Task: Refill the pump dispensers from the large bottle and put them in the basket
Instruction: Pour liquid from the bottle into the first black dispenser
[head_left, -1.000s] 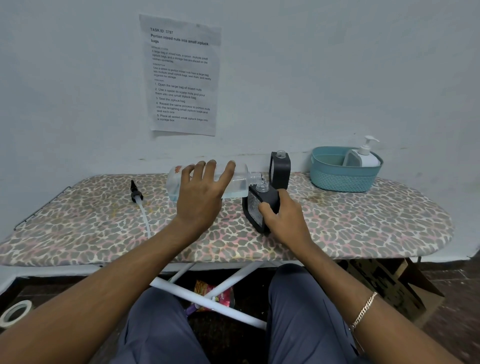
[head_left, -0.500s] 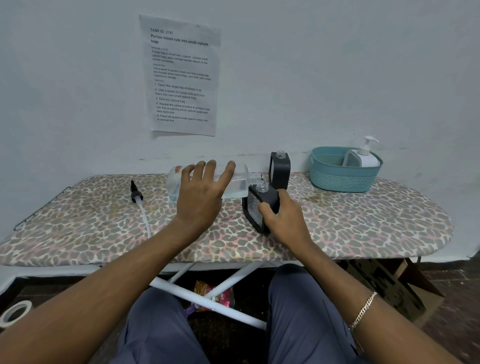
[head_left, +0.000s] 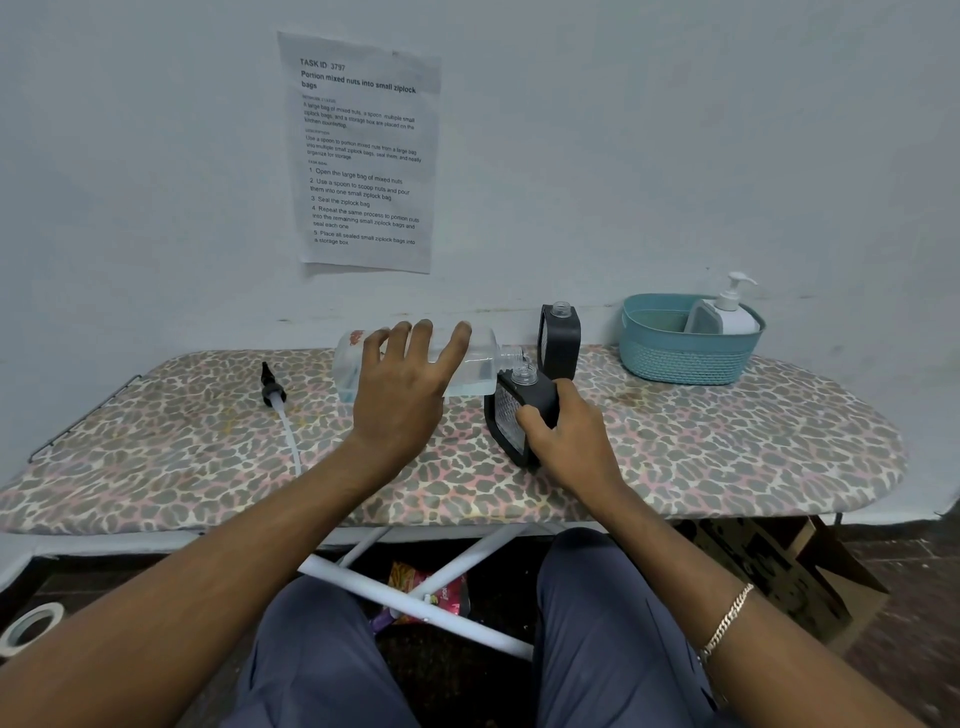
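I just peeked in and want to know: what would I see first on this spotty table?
In the middle, the left hand holds a large clear bottle tipped sideways, its mouth by the open neck of a black dispenser that the right hand grips. Under them lies a leopard-print ironing board. At the back right, a teal basket holds a white pump dispenser.

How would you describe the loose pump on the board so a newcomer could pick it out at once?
Start at the leopard-print ironing board. Toward its left end, past the left hand holding the large clear bottle, lies the pump. Alone there, it is a black head trailing a thin white tube, attached to no bottle.
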